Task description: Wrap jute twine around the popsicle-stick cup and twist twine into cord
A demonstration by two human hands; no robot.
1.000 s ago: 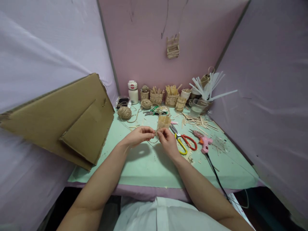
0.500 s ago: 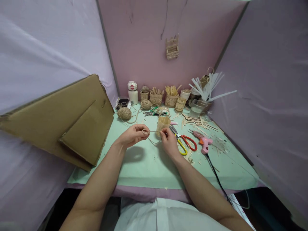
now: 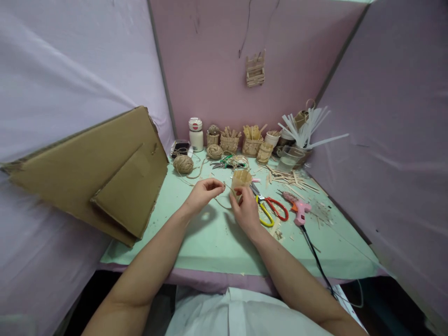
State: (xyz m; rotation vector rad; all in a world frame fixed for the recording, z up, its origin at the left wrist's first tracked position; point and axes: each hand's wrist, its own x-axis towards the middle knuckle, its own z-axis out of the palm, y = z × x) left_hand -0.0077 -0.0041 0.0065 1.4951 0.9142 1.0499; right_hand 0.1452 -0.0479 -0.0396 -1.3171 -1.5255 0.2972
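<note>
Both my hands are over the green table (image 3: 196, 242), pinching a thin length of jute twine (image 3: 222, 203) between them. My left hand (image 3: 203, 193) has its fingertips closed on one end. My right hand (image 3: 245, 209) is closed on the other end, right in front of a small cup made of wooden sticks (image 3: 241, 178). The twine sags in a loop down to the table between the hands.
Red and yellow scissors (image 3: 269, 209) and a pink glue gun (image 3: 297, 208) with a black cord lie to the right. Twine balls (image 3: 183, 164), stick baskets (image 3: 252, 146), a white jar (image 3: 196, 134) and loose sticks (image 3: 290, 178) line the back. Cardboard (image 3: 98, 172) leans at the left.
My hands were close together at the twine, then drew apart. The right hand has moved up against the stick cup and the left hand shifted a little right.
</note>
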